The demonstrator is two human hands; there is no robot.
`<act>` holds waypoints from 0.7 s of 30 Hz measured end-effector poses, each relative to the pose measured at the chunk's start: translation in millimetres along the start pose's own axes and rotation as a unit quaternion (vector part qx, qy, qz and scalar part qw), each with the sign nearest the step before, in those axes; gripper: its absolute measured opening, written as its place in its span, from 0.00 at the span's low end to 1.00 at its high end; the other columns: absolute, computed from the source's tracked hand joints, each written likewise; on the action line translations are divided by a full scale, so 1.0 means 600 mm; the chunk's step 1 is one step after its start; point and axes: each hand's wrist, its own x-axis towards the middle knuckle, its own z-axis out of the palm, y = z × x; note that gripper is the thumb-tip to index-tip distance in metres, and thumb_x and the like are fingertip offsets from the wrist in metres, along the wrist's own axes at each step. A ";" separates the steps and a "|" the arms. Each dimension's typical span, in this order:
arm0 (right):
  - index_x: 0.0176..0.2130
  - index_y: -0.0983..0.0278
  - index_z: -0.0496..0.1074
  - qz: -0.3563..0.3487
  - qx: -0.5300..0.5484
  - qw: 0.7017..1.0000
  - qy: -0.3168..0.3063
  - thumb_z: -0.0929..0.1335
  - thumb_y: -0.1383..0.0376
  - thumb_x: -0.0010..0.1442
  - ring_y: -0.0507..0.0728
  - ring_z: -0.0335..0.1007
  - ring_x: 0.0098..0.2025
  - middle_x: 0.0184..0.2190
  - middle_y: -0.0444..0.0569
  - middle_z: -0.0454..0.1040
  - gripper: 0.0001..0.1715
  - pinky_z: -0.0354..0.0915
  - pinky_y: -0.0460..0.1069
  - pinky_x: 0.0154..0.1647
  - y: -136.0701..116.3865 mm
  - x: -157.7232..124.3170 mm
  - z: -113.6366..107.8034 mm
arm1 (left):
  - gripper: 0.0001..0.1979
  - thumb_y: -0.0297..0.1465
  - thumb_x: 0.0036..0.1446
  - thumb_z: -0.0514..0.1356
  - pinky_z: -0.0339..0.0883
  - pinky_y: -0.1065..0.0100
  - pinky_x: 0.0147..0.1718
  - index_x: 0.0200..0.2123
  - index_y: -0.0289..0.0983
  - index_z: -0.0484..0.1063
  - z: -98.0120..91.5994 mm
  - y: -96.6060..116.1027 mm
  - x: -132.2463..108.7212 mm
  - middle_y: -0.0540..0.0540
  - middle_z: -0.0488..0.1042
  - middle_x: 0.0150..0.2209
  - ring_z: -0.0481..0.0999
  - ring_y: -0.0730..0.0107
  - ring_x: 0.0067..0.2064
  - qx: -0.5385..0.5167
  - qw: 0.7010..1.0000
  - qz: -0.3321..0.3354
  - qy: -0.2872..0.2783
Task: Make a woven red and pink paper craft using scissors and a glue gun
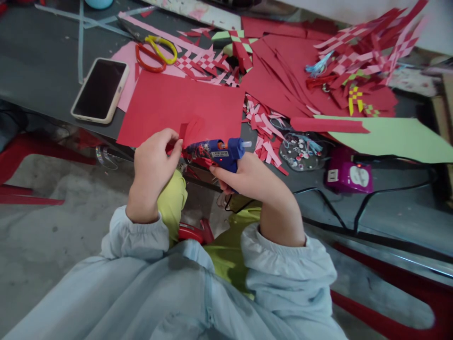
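My right hand (247, 177) is wrapped round a blue hot glue gun (222, 152), whose nozzle points left. My left hand (152, 163) pinches a small folded red paper piece (189, 132) right at the nozzle's tip. Both hands are held just off the near edge of the dark table (38, 61), above my lap. A large red paper sheet (177, 106) lies on the table directly behind the hands.
A phone (101, 89) lies at the left, red-and-yellow scissors (155, 53) behind it. Woven red-and-pink paper strips (357, 47) pile at the back right, with a green sheet (392, 137), a dish of googly eyes (300, 152) and a purple power strip (348, 177) with black cables.
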 end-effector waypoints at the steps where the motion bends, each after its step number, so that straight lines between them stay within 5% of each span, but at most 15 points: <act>1: 0.18 0.63 0.65 -0.004 -0.004 1.000 -0.003 0.65 0.60 0.58 0.51 0.69 0.18 0.14 0.45 0.71 0.20 0.63 0.45 0.24 0.001 0.000 0.000 | 0.07 0.38 0.61 0.55 0.65 0.66 0.35 0.34 0.43 0.70 0.000 0.000 0.000 0.50 0.79 0.34 0.76 0.66 0.35 0.001 1.000 -0.001 -0.002; 21: 0.19 0.62 0.65 -0.009 0.004 1.000 -0.024 0.64 0.60 0.58 0.51 0.69 0.20 0.16 0.46 0.71 0.19 0.64 0.46 0.25 0.007 -0.007 -0.008 | 0.07 0.38 0.61 0.56 0.65 0.65 0.35 0.34 0.44 0.72 -0.005 0.001 0.000 0.51 0.79 0.34 0.76 0.65 0.36 0.008 1.000 -0.003 -0.013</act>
